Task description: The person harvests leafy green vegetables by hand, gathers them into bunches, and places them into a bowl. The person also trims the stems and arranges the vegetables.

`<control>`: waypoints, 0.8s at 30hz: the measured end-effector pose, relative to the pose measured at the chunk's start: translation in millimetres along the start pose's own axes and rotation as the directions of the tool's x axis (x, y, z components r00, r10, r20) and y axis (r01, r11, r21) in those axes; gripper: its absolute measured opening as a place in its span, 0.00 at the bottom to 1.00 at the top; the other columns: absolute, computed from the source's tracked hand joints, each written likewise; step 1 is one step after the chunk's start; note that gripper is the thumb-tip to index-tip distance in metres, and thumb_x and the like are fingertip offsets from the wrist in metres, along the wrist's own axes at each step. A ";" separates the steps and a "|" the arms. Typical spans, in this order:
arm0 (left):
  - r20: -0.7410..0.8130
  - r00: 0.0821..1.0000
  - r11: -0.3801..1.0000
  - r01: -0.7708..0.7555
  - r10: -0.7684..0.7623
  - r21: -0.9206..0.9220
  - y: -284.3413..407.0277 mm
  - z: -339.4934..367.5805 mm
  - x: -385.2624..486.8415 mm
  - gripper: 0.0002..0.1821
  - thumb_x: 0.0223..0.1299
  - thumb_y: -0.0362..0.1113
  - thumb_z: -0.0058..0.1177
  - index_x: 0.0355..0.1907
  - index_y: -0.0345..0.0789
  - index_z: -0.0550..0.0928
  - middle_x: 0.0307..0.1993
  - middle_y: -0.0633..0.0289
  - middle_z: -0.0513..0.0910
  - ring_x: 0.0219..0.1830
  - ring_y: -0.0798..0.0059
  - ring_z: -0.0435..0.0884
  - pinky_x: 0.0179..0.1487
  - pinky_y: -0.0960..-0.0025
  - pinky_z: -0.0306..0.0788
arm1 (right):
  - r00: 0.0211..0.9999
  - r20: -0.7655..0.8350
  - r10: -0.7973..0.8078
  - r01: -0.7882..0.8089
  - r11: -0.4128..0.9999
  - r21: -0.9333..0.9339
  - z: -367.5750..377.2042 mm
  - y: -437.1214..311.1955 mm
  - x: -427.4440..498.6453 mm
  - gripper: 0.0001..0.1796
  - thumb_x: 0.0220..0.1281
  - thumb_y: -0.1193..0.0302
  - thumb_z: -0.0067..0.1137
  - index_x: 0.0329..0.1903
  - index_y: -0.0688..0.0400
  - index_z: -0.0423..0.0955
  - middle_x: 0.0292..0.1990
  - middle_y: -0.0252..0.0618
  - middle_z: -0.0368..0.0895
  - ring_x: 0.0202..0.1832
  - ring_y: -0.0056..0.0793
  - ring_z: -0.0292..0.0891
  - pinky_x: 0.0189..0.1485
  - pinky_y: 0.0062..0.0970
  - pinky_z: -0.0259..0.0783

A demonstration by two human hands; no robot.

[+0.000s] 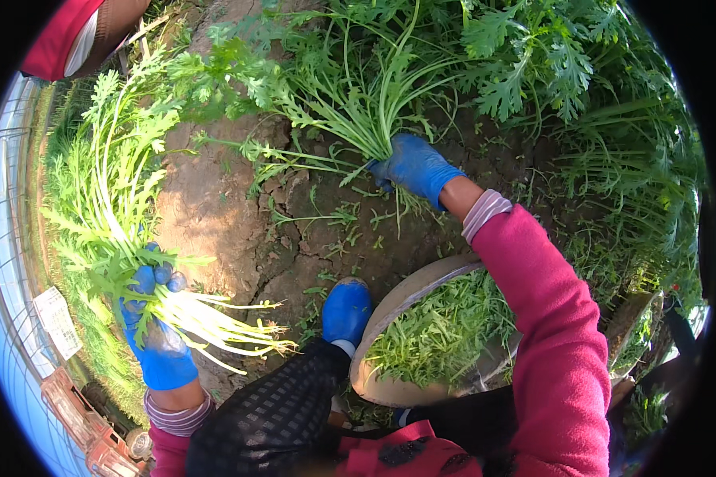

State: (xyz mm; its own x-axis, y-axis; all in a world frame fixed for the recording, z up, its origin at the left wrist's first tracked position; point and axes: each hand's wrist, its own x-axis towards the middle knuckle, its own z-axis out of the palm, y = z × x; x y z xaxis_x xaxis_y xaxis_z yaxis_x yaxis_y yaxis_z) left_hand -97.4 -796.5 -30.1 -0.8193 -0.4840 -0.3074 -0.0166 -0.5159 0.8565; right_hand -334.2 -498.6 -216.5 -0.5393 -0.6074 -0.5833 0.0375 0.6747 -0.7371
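My left hand (155, 310), in a blue rubber glove, grips a bunch of leafy greens (119, 220) that look like garland chrysanthemum. Pale stems stick out to the right of the fist, some with small roots at their ends, and the leafy tops point up and left. My right hand (411, 167), gloved in the same blue, is closed around the stem bases of a second bunch (358, 113) low over the soil. Those stems fan upward from the fist; whether they are still rooted is hidden by the hand. Below my right forearm a round basin (376, 334) contains loose leaves (441, 334).
Cracked bare soil (215, 185) with leaf scraps lies between my hands. Dense standing greens (620, 149) fill the right side. My blue shoe (346, 310) touches the ground by the basin. Reddish crates (77, 411) stand lower left. Another person's sleeve (59, 36) shows upper left.
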 end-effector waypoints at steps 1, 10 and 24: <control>0.010 1.000 0.999 -0.023 0.022 0.048 0.1 -0.9 -0.5 0.25 0.54 0.34 0.61 0.55 0.31 0.72 0.47 0.55 0.77 0.39 0.72 0.76 0.37 0.67 0.73 | 0.998 -0.066 -0.015 0.010 0.997 -0.076 4.2 -5.4 -1.4 0.22 0.49 0.57 0.64 0.42 0.61 0.77 0.42 0.51 0.81 0.45 0.44 0.79 0.49 0.38 0.72; 0.110 0.994 0.999 -0.012 0.016 -0.042 0.5 -0.6 1.5 0.24 0.58 0.33 0.57 0.56 0.27 0.72 0.47 0.54 0.78 0.39 0.73 0.77 0.38 0.69 0.73 | 0.946 -0.276 -0.168 0.067 0.938 -0.339 50.9 -19.5 16.6 0.26 0.48 0.56 0.65 0.45 0.60 0.76 0.42 0.52 0.80 0.45 0.51 0.76 0.50 0.41 0.72; 0.154 0.987 0.976 0.078 -0.047 -0.202 20.3 5.2 4.7 0.17 0.65 0.32 0.50 0.54 0.27 0.72 0.33 0.60 0.78 0.34 0.76 0.75 0.38 0.74 0.73 | 0.974 0.127 -0.188 0.087 0.826 0.558 -1.0 -53.6 -41.7 0.12 0.53 0.73 0.63 0.40 0.64 0.78 0.32 0.42 0.82 0.32 0.29 0.78 0.39 0.30 0.73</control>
State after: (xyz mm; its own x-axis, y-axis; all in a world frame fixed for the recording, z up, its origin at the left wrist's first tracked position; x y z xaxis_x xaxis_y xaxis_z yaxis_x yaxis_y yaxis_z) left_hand -104.6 -805.6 -12.0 -0.8962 -0.3443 -0.2798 0.0355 -0.6842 0.7284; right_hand -314.5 -509.0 -152.3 -0.4255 -0.7718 -0.4726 0.4531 0.2704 -0.8495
